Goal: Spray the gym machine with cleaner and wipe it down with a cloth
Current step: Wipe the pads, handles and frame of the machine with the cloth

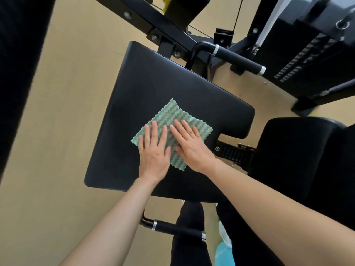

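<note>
Head view, looking down. Both hands lie flat on a green-and-white zigzag cloth [170, 115], which is spread open on the black seat pad [153, 79] of the gym machine [172, 33]. The cloth sits toward the near right part of the pad, turned corner-up like a diamond.

Left hand [154, 154] is palm down on the cloth's left half, its fingers [154, 131] straight and slightly spread, pressing rather than pinching. The heel of this hand is off the cloth, on bare pad.

Right hand [193, 146] is palm down on the cloth's right half and angled up-left, its fingers [185, 127] straight and held close together, also pressing flat. The two thumbs lie just beside each other over the middle of the cloth; cannot tell if they touch. Both forearms are bare.

Around the pad:
- A black foam handle [238, 58] with silver end rings sits beyond the pad's far right corner.
- A second handle [178, 229] of the same kind is below the near edge, by the person's dark trouser leg [190, 212].
- A toothed adjuster rail [237, 153] joins the seat pad to another black pad [295, 150] on the right.
- The weight stack [305, 56] is at top right.
- The floor [67, 96] is tan.
- Something light blue [223, 253] shows at the bottom edge, too blurred to identify.
</note>
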`<state>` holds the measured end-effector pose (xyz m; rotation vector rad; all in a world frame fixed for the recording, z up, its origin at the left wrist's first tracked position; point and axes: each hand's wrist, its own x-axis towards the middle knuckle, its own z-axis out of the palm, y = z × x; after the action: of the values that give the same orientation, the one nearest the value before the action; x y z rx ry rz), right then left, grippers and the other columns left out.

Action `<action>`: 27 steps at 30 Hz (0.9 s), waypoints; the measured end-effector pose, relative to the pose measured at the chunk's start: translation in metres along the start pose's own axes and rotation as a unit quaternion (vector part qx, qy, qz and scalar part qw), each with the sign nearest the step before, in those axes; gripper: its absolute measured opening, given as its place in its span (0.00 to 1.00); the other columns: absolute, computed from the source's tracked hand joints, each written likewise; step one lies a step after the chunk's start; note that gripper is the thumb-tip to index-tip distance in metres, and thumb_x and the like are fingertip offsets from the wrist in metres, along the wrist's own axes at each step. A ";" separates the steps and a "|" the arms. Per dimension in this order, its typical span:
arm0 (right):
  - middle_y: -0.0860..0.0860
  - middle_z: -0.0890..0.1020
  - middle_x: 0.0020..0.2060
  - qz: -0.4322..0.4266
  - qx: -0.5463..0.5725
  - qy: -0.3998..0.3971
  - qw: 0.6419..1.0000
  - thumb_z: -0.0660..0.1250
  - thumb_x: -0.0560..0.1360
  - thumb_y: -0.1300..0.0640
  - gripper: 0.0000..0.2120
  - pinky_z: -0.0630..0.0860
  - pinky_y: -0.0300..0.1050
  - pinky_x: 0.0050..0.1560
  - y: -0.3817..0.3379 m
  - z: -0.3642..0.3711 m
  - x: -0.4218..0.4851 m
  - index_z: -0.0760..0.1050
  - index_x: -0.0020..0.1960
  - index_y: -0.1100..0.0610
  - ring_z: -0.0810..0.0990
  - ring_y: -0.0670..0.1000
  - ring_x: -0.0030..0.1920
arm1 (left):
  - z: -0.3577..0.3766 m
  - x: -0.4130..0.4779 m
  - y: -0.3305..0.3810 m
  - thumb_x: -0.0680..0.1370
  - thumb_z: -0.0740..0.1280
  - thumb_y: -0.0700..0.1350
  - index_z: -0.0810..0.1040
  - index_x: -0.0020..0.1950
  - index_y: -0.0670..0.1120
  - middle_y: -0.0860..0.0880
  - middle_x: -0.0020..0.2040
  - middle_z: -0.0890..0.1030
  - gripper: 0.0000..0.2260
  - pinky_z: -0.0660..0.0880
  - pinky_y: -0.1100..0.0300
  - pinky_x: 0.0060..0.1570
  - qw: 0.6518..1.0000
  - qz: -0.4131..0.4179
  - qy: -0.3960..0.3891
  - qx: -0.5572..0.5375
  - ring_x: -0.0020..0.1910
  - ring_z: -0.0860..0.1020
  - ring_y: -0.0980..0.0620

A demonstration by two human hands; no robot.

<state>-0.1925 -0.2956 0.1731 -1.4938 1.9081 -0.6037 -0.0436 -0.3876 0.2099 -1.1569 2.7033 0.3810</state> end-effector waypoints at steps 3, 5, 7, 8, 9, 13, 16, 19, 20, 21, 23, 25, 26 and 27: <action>0.49 0.42 0.83 0.039 0.002 0.031 0.999 0.54 0.87 0.52 0.30 0.38 0.54 0.82 0.013 -0.005 0.012 0.45 0.85 0.52 0.36 0.51 0.83 | 0.002 0.026 0.006 0.86 0.54 0.55 0.45 0.85 0.51 0.44 0.84 0.37 0.30 0.34 0.44 0.79 0.998 0.002 -0.014 0.057 0.82 0.34 0.42; 0.50 0.43 0.84 0.072 -0.005 0.048 0.996 0.53 0.87 0.50 0.30 0.37 0.54 0.82 0.026 -0.017 0.023 0.44 0.85 0.53 0.37 0.51 0.83 | -0.001 0.054 0.019 0.87 0.51 0.56 0.42 0.85 0.51 0.44 0.84 0.36 0.30 0.34 0.43 0.79 0.995 0.015 -0.016 0.097 0.82 0.33 0.41; 0.51 0.42 0.84 0.103 -0.006 0.056 0.993 0.52 0.87 0.49 0.31 0.36 0.53 0.82 0.040 -0.031 0.033 0.43 0.85 0.53 0.36 0.51 0.82 | -0.004 0.083 0.034 0.87 0.48 0.58 0.39 0.85 0.51 0.42 0.83 0.35 0.30 0.35 0.43 0.79 0.991 0.036 -0.019 0.128 0.82 0.34 0.40; 0.51 0.41 0.84 0.117 -0.006 0.061 0.991 0.52 0.87 0.48 0.31 0.35 0.52 0.81 0.049 -0.037 0.035 0.42 0.85 0.54 0.35 0.51 0.82 | -0.005 0.096 0.042 0.87 0.47 0.58 0.38 0.84 0.51 0.42 0.83 0.35 0.30 0.34 0.43 0.79 0.988 0.048 -0.021 0.142 0.82 0.34 0.39; 0.51 0.40 0.84 0.130 -0.008 0.065 0.989 0.51 0.87 0.48 0.31 0.35 0.52 0.81 0.057 -0.043 0.035 0.41 0.84 0.54 0.35 0.50 0.82 | -0.004 0.107 0.050 0.87 0.46 0.59 0.37 0.84 0.50 0.41 0.83 0.34 0.30 0.34 0.42 0.79 0.985 0.060 -0.023 0.158 0.82 0.34 0.39; 0.53 0.37 0.83 0.199 -0.007 0.076 0.977 0.51 0.87 0.47 0.33 0.34 0.52 0.81 0.080 -0.045 0.015 0.38 0.84 0.54 0.33 0.50 0.81 | 0.007 0.118 0.080 0.86 0.43 0.60 0.34 0.84 0.50 0.40 0.82 0.33 0.31 0.37 0.41 0.80 0.971 0.123 -0.042 0.201 0.81 0.33 0.38; 0.55 0.36 0.83 0.257 0.010 0.084 0.963 0.52 0.87 0.49 0.34 0.36 0.54 0.82 0.074 -0.029 -0.012 0.37 0.83 0.57 0.33 0.52 0.81 | 0.016 0.103 0.092 0.86 0.45 0.61 0.35 0.84 0.51 0.40 0.82 0.32 0.31 0.37 0.41 0.80 0.960 0.171 -0.088 0.205 0.81 0.32 0.39; 0.57 0.36 0.82 0.281 0.011 0.080 0.956 0.52 0.87 0.49 0.34 0.40 0.56 0.82 0.062 -0.012 -0.034 0.37 0.83 0.58 0.33 0.54 0.82 | 0.017 0.085 0.084 0.86 0.44 0.62 0.36 0.84 0.52 0.42 0.83 0.33 0.30 0.35 0.43 0.80 0.952 0.205 -0.105 0.203 0.82 0.33 0.42; 0.57 0.36 0.82 0.281 0.012 0.075 0.957 0.53 0.87 0.49 0.34 0.40 0.56 0.83 0.058 -0.008 -0.037 0.38 0.84 0.57 0.33 0.55 0.82 | 0.015 0.080 0.078 0.86 0.43 0.61 0.37 0.84 0.52 0.43 0.83 0.34 0.30 0.35 0.45 0.81 0.952 0.210 -0.104 0.199 0.82 0.33 0.43; 0.58 0.36 0.82 0.275 0.013 0.071 0.959 0.53 0.87 0.49 0.34 0.40 0.56 0.83 0.053 -0.006 -0.037 0.38 0.84 0.56 0.33 0.56 0.82 | 0.012 0.076 0.071 0.86 0.42 0.61 0.37 0.84 0.52 0.44 0.83 0.34 0.30 0.36 0.46 0.81 0.952 0.211 -0.100 0.196 0.82 0.34 0.44; 0.59 0.37 0.82 0.240 0.000 0.066 0.968 0.54 0.86 0.47 0.33 0.39 0.56 0.82 0.044 -0.004 -0.031 0.40 0.84 0.50 0.33 0.59 0.82 | 0.006 0.071 0.056 0.86 0.41 0.61 0.37 0.84 0.52 0.44 0.83 0.34 0.29 0.36 0.46 0.81 0.954 0.202 -0.088 0.202 0.82 0.33 0.45; 0.59 0.39 0.83 0.201 -0.021 0.064 0.977 0.53 0.86 0.46 0.31 0.39 0.58 0.82 0.038 -0.008 -0.015 0.41 0.84 0.46 0.34 0.61 0.82 | -0.001 0.075 0.042 0.86 0.41 0.61 0.36 0.84 0.53 0.45 0.83 0.33 0.29 0.36 0.47 0.81 0.959 0.181 -0.076 0.204 0.82 0.32 0.45; 0.58 0.39 0.83 0.186 -0.032 0.063 0.980 0.52 0.86 0.45 0.31 0.39 0.59 0.82 0.037 -0.012 -0.005 0.41 0.84 0.45 0.35 0.61 0.82 | -0.006 0.080 0.036 0.86 0.41 0.61 0.36 0.84 0.54 0.45 0.83 0.33 0.29 0.37 0.46 0.81 0.963 0.167 -0.068 0.199 0.82 0.32 0.46; 0.57 0.39 0.83 0.177 -0.043 0.062 0.981 0.50 0.87 0.44 0.31 0.38 0.59 0.82 0.036 -0.018 0.008 0.41 0.84 0.45 0.34 0.60 0.82 | -0.010 0.087 0.030 0.86 0.42 0.61 0.36 0.84 0.54 0.46 0.83 0.33 0.29 0.38 0.46 0.82 0.967 0.153 -0.056 0.194 0.82 0.33 0.46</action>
<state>-0.2308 -0.2946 0.1588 -1.1472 2.2515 -0.4637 -0.1259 -0.4304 0.2020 -0.5976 2.6890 -0.0471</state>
